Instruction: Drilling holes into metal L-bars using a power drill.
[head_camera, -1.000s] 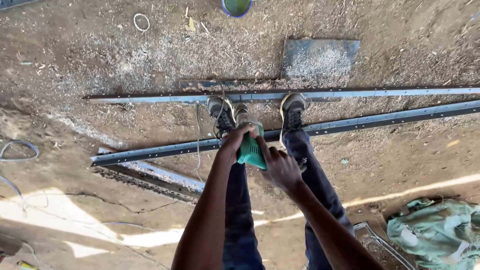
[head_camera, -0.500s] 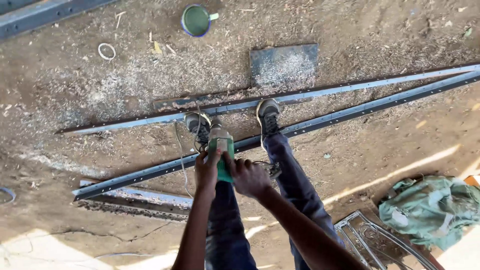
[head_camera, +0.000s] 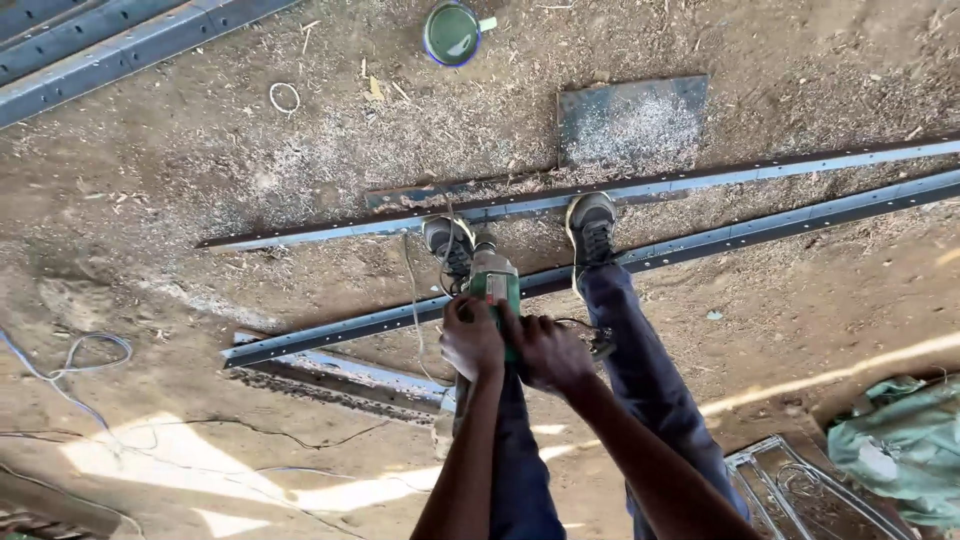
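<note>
Both hands wrap around a green power drill (head_camera: 494, 290) held upright, its nose pointing down at the near perforated steel bar (head_camera: 640, 262) that runs across the dirt floor (head_camera: 200, 200). The left hand (head_camera: 471, 338) has its grip clamped on the drill body from the left, and the right hand (head_camera: 545, 350) has its grip clamped on it from the right, just beside the other, the two hands touching the tool at about the same height. The person's shoes stand on either side of the drill: the left shoe (head_camera: 449, 247) just behind it and the right shoe (head_camera: 591, 226) across the same bar. A second steel bar (head_camera: 700, 182) lies just beyond the near one, roughly parallel. Further beyond sits a flat steel plate (head_camera: 632, 120) dusted with shavings, and beyond that a green paint can (head_camera: 451, 33). A thin cord (head_camera: 412, 300) trails down from the drill's left side.
</note>
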